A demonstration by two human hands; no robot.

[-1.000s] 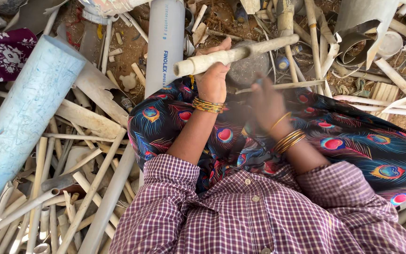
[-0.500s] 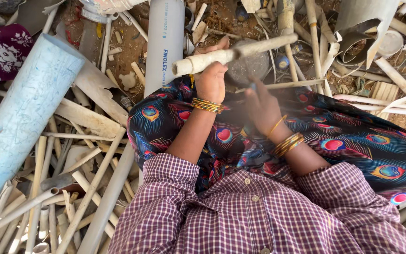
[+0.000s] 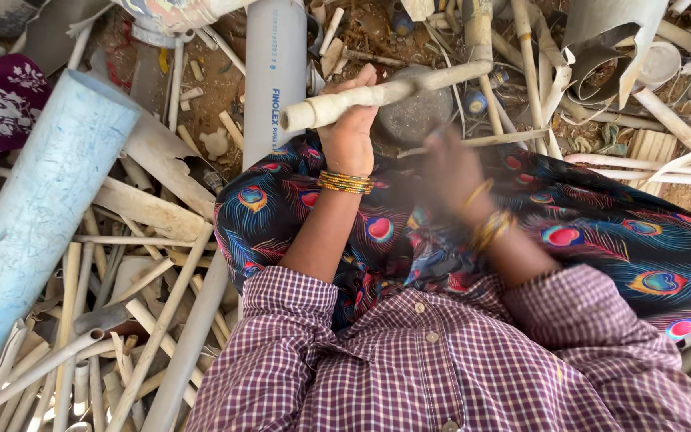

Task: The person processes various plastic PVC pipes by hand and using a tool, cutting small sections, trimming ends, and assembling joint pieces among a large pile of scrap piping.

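My left hand (image 3: 349,138) is shut on a dirty cream pipe piece (image 3: 397,90) and holds it level over a round grey stone (image 3: 417,118). My right hand (image 3: 451,164) is just right of the left one, near the stone, and blurred by motion. A thin pale rod (image 3: 513,139) runs to the right from beside it, but I cannot tell whether the hand grips it. Both wrists wear gold bangles. My lap is covered by dark cloth with a peacock-feather print (image 3: 601,240).
Scrap plastic pipes lie all around: a wide pale blue pipe (image 3: 37,216) at the left, a grey pipe (image 3: 275,76) ahead, several thin cream pipes (image 3: 121,320) at lower left. Split grey pipe sections (image 3: 609,48) lie at upper right on brown dirt.
My left hand keeps the pipe piece in the same place over the stone. My right hand stays blurred and shifts only slightly beside it.
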